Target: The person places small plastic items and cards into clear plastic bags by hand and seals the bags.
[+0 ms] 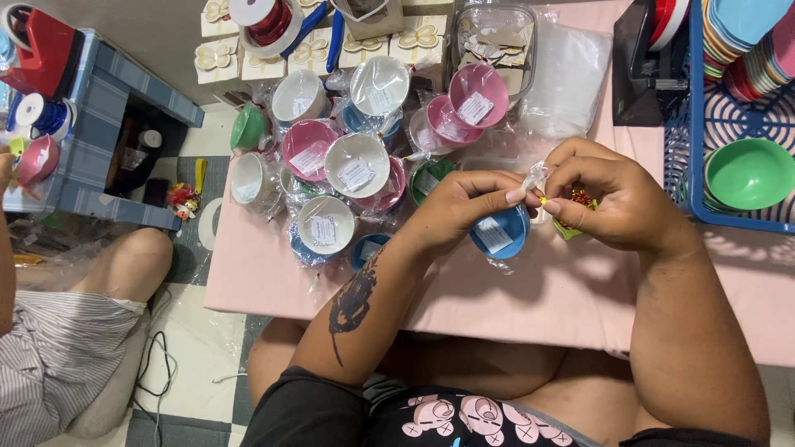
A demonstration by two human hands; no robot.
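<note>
Presently both hands work over the pink table (pixel 273 281). Left hand (pixel 464 207) and right hand (pixel 609 203) are pinched shut on the gathered neck of a clear wrapper (pixel 534 175) around a blue bowl (pixel 501 234), held just above the tabletop. By judgement the film is light, soft and slippery; grip at the neck. Wrapped bowls (pixel 348 165) crowd behind; a blue basket (pixel 729 124) stands at right.

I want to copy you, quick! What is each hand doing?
Left hand: shut, pinching the clear plastic wrap around the blue bowl.
Right hand: shut on the same wrap's gathered top.
</note>
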